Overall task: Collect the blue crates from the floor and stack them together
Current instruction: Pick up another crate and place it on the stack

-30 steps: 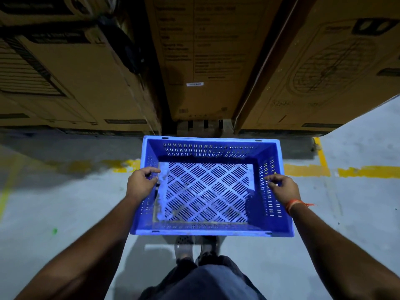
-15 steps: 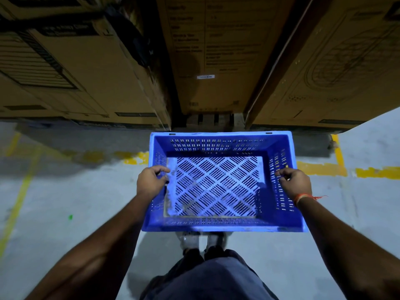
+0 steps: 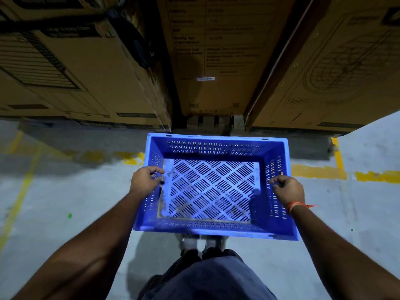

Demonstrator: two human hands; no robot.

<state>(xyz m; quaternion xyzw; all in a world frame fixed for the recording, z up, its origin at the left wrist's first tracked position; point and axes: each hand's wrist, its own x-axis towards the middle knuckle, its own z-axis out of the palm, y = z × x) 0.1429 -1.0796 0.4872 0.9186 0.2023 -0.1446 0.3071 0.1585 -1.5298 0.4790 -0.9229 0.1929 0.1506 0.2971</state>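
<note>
You held the blue crate [image 3: 212, 187] level in front of your waist, above the floor [image 3: 65, 202], one hand per short side so it balanced: left hand [image 3: 144, 181] and right hand [image 3: 287, 189] each had fingers curled over the rim, open side up, probably ready for stacking

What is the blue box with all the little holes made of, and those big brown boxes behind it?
The blue slotted crate looks like hard moulded plastic: even colour, neat rows of slots, a slightly shiny, scuffed rim. The left hand and right hand grip its side walls. The big brown boxes look like matt cardboard, with printed text and folded edges.
</note>
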